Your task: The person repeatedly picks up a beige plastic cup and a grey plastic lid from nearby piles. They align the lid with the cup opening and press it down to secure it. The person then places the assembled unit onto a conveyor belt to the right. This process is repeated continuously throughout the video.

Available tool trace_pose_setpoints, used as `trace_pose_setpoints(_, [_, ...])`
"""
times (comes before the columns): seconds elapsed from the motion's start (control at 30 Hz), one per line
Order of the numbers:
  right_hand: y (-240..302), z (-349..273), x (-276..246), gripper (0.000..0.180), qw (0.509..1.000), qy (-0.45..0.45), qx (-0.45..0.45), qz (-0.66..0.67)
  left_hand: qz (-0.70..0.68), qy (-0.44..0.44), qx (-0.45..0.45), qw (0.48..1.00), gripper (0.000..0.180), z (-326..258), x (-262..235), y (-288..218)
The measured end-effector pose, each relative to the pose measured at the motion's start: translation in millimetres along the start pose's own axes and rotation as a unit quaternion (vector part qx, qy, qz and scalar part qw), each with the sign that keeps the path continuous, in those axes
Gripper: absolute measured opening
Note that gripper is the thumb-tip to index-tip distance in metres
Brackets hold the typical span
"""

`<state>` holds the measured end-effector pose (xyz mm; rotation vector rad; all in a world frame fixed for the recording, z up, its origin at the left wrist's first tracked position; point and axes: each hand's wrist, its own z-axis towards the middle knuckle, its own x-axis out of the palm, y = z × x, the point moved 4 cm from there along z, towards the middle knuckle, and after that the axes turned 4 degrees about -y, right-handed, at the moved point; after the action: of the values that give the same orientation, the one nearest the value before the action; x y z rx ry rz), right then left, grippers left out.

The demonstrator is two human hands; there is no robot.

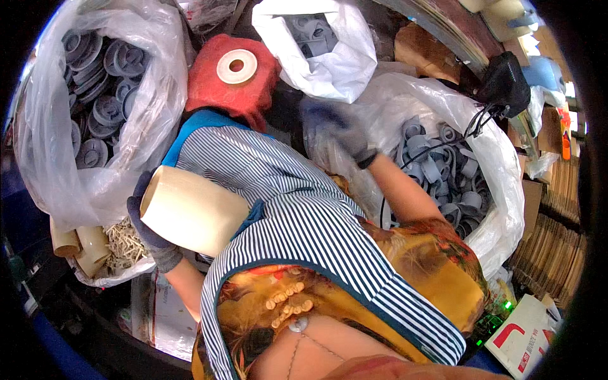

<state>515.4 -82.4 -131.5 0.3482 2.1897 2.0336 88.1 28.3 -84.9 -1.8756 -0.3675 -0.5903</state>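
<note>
A wide cream-coloured plastic tube (195, 212) rests in my left hand (151, 227), which wears a dark glove; the fingers wrap round its outer side at the left. The tube lies tilted over my striped apron (272, 166). My right hand (342, 131), gloved too, is smeared by motion, so its fingers cannot be read. It is beside the clear plastic bag of grey curved plastic parts (470, 166). Ahead, a cream ring (225, 68) with a central hole lies flat on a red cloth (204, 79).
A clear bag (166, 104) of grey round caps stands at the left. At the far middle sits a white sack (269, 38) of grey parts. Cream tubes (95, 244) lie below left. A black object (505, 85) with trailing cables hangs right; stacked cardboard (550, 253) stands beyond.
</note>
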Motion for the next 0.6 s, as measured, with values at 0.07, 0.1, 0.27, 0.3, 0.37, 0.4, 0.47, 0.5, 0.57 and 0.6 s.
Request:
trace_pose_setpoints(0.07, [-38, -31, -122, 0.030, 0.969, -0.236, 0.073, -0.027, -0.018, 0.014, -0.013, 1.000, 0.062, 0, -5, 2])
trace_pose_setpoints(0.1, [-69, -57, -192, 0.034, 0.924, -0.326, 0.093, -0.176, -0.038, 0.018, -0.020, 0.999, 0.062, -3, -4, 5])
trace_pose_setpoints(0.27, [-106, -161, -320, 0.054, 0.580, -0.509, 0.419, -0.478, -0.024, -0.031, -0.033, 0.999, 0.066, -12, 25, 11])
trace_pose_setpoints(0.3, [-116, -161, -333, 0.059, 0.578, -0.444, 0.479, -0.490, -0.017, -0.038, -0.030, 0.999, 0.066, -17, 26, 8])
trace_pose_setpoints(0.37, [-137, -152, -354, 0.068, 0.595, -0.308, 0.551, -0.497, 0.002, -0.041, -0.026, 0.999, 0.066, -19, 30, 5])
trace_pose_setpoints(0.4, [-150, -153, -360, 0.073, 0.607, -0.263, 0.569, -0.488, 0.012, -0.047, -0.022, 0.999, 0.065, -15, 29, 7])
trace_pose_setpoints(0.47, [-174, -147, -369, 0.082, 0.659, -0.261, 0.548, -0.444, 0.035, -0.071, -0.007, 0.997, 0.064, -14, 22, 4])
trace_pose_setpoints(0.5, [-182, -145, -377, 0.086, 0.683, -0.272, 0.530, -0.422, 0.061, -0.058, 0.009, 0.996, 0.063, -15, 22, 1])
trace_pose_setpoints(0.57, [-219, -181, -386, 0.092, 0.633, -0.641, 0.357, -0.247, 0.096, -0.029, 0.028, 0.995, 0.061, -8, 15, 1])
trace_pose_setpoints(0.6, [-211, -172, -376, 0.084, 0.709, -0.599, 0.255, -0.272, 0.077, -0.039, 0.036, 0.996, 0.060, -11, 17, -2])
